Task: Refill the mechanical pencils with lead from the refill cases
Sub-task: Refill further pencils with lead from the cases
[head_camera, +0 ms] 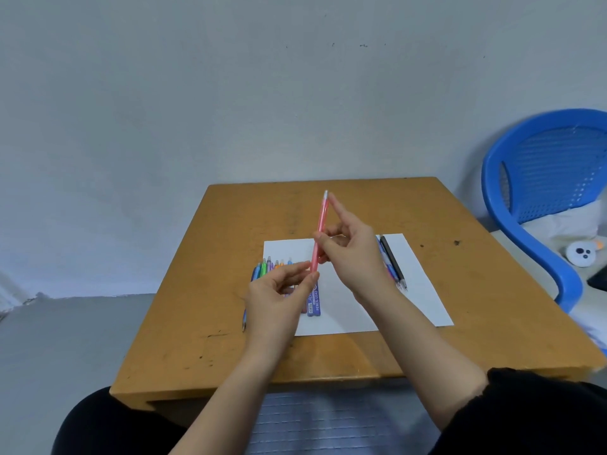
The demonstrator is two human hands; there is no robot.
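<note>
A pink mechanical pencil (pixel 320 229) stands nearly upright above the white paper sheet (pixel 354 307). My right hand (pixel 353 254) grips its middle, with the index finger stretched up to the cap end. My left hand (pixel 279 290) pinches the pencil's lower tip between thumb and fingers. Behind my left hand lies a row of several coloured mechanical pencils (pixel 267 267). A purple lead refill case (pixel 313 300) lies beside them on the paper. Two more pencils, one black (pixel 392 261), lie at the right side of the sheet, partly hidden by my right hand.
The wooden table (pixel 230 290) stands against a grey wall. One blue pencil (pixel 244 320) lies off the paper at the left. A blue plastic chair (pixel 538 192) stands to the right, with a white cloth and a small white toy on it.
</note>
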